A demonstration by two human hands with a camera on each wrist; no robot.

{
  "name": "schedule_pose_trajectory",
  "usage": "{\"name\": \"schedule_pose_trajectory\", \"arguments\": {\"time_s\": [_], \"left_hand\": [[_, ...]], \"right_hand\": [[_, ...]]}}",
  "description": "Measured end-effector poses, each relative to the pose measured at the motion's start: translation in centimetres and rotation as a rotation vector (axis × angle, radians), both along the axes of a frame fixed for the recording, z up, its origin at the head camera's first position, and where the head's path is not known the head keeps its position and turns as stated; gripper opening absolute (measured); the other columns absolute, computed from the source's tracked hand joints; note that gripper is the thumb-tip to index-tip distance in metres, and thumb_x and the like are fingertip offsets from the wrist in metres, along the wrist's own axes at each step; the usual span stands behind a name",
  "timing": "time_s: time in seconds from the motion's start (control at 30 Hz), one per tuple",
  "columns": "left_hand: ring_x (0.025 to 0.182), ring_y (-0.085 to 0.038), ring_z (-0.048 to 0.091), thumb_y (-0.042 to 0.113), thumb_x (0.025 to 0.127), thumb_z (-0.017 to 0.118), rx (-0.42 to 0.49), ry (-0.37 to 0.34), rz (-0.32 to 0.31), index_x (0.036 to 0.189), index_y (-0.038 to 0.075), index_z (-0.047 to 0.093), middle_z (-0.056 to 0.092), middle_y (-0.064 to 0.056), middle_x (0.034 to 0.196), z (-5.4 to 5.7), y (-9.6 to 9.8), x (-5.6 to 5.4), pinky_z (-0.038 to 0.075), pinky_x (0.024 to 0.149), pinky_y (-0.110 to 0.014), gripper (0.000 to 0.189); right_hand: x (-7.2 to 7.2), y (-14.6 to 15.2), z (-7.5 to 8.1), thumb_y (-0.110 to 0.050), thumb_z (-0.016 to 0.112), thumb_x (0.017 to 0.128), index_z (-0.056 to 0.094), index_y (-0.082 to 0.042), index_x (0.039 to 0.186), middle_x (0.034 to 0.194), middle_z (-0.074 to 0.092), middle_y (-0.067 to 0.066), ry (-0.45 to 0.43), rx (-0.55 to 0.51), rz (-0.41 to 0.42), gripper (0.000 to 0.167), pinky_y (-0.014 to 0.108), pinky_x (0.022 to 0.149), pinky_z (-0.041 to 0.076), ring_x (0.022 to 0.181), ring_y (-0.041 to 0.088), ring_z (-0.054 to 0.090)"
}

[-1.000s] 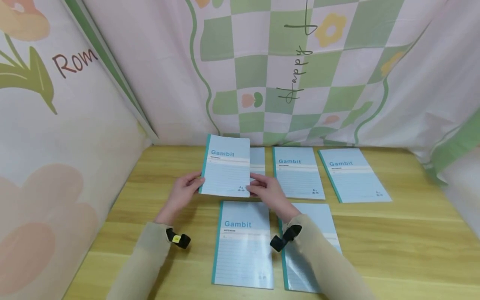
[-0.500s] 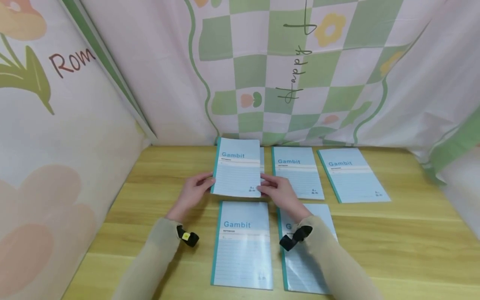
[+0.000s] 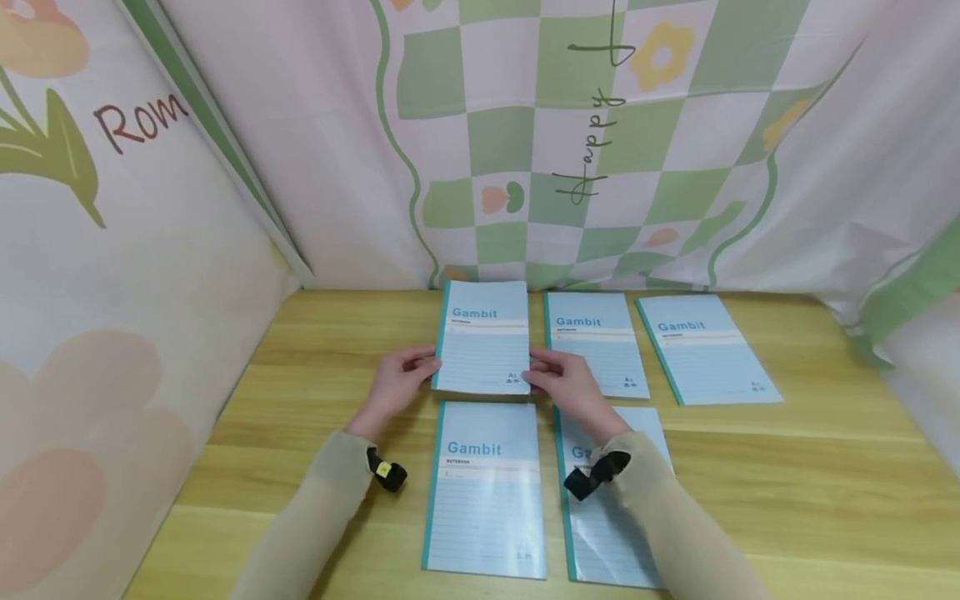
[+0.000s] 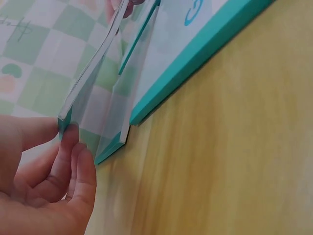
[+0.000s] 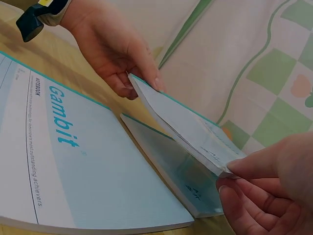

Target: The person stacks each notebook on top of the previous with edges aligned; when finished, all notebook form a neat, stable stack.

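Note:
Between both hands is a light-blue notebook point(image 3: 483, 350) with a teal spine and "Gambit" on its cover. My left hand point(image 3: 397, 383) pinches its spine edge between thumb and fingers. The opposite edge, near the lower corner, is pinched by my right hand point(image 3: 570, 387). Both wrist views show the notebook raised and tilted above a second notebook point(image 5: 178, 169) lying on the table, which it covers in the head view. Just in front lies another matching notebook point(image 3: 483, 500), flat and cover up. My right forearm passes over a notebook point(image 3: 611, 533) at the front right.
Two more of these notebooks lie in the back row, one upright in the middle point(image 3: 596, 346) and one slanted at the right point(image 3: 708, 350). A patterned curtain point(image 3: 502, 142) hangs at the back edge of the wooden table point(image 3: 810, 492). Another printed sheet point(image 3: 150, 250) borders the left.
Both hands have carried the held notebook to the right and slightly lower. The notebook behind it, partly visible before, is now covered in the head view.

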State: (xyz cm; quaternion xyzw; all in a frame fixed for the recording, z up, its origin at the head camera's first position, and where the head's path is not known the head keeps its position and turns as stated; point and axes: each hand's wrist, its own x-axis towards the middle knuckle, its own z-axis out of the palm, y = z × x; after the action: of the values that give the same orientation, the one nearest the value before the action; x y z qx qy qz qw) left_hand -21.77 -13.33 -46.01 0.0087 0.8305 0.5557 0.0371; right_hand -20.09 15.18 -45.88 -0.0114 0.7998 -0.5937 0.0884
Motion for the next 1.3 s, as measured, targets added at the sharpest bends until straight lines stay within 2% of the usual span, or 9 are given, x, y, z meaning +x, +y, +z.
{"name": "schedule_pose_trajectory", "arguments": {"time_s": [0.27, 0.63, 0.93, 1.3], "left_hand": [[0.109, -0.023, 0.064, 0.02, 0.1, 0.068, -0.032, -0.003, -0.01, 0.13, 0.005, 0.068, 0.07, -0.009, 0.117, -0.2, 0.3, -0.3, 0.054, 0.094, -0.039, 0.033], [0.112, -0.024, 0.063, 0.017, 0.1, 0.069, -0.063, 0.004, -0.01, 0.131, 0.003, 0.068, 0.069, -0.011, 0.123, -0.6, 0.7, -0.9, 0.052, 0.096, -0.041, 0.034], [0.111, -0.024, 0.063, 0.017, 0.1, 0.068, -0.08, 0.001, -0.012, 0.131, 0.002, 0.067, 0.069, -0.012, 0.122, -0.6, 0.8, -0.9, 0.052, 0.094, -0.041, 0.035], [0.11, -0.024, 0.062, 0.018, 0.099, 0.069, -0.155, -0.018, 0.011, 0.13, 0.004, 0.068, 0.069, -0.01, 0.119, -0.6, 1.1, -1.2, 0.052, 0.095, -0.041, 0.034]], "right_hand": [[-0.1, 0.1, -0.1, -0.013, 0.067, 0.1, 0.051, 0.0, 0.147, 0.108, 0.068, 0.013, -0.007, 0.056, 0.003, 0.051, 0.032, 0.079, 0.058, 0.088, 0.022, 0.068], [-0.7, 0.1, -0.2, -0.013, 0.066, 0.101, 0.051, 0.002, 0.146, 0.106, 0.069, 0.013, -0.008, 0.088, 0.011, 0.05, 0.033, 0.078, 0.058, 0.086, 0.022, 0.068], [-0.8, -0.1, 0.0, -0.012, 0.067, 0.1, 0.051, 0.002, 0.146, 0.105, 0.069, 0.013, -0.02, 0.109, -0.006, 0.051, 0.032, 0.077, 0.058, 0.084, 0.021, 0.068], [-0.7, -0.4, -0.1, -0.011, 0.068, 0.099, 0.053, 0.0, 0.146, 0.107, 0.068, 0.013, -0.034, 0.112, -0.043, 0.05, 0.031, 0.076, 0.059, 0.084, 0.02, 0.068]]}}
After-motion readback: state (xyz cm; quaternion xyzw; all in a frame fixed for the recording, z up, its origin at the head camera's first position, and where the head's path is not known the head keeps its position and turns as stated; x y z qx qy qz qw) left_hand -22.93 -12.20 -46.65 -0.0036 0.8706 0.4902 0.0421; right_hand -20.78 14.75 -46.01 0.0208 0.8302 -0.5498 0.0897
